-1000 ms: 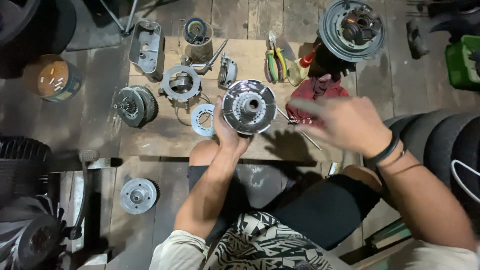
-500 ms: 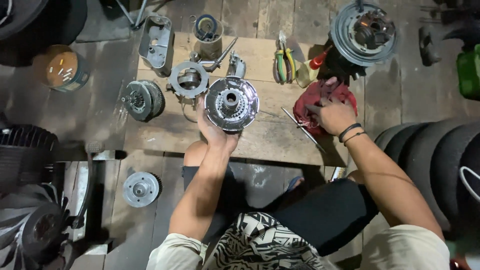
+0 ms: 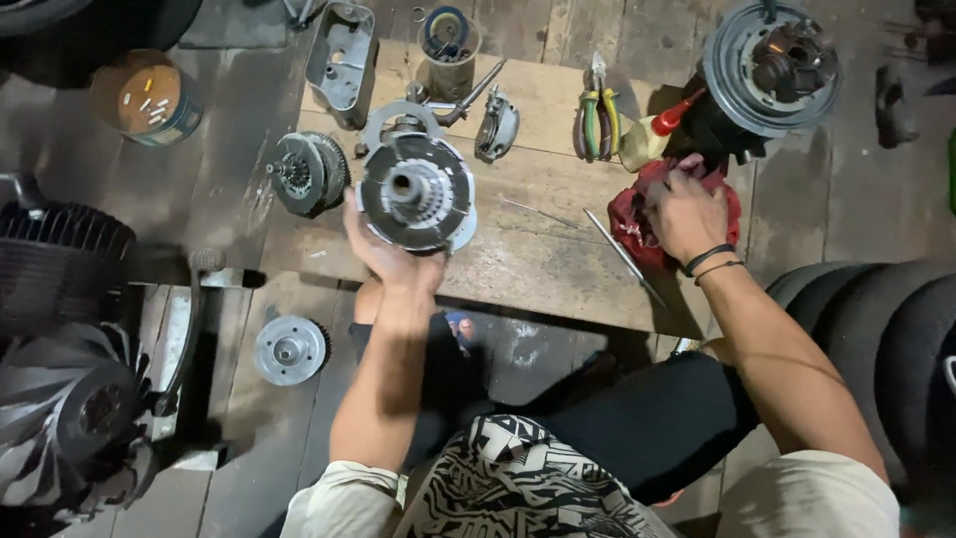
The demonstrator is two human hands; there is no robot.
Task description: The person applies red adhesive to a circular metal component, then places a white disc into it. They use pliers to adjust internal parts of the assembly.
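Left grip cups a round metal clutch drum from below, fingers curled under its rim, holding it face-up over the near-left part of the wooden bench. Right grip presses down, fingers closing on a red rag lying right of the drum, beside a thin metal rod. Behind the rag sit green-handled pliers and a large round engine part; a toothed gear cluster lies just left of the drum.
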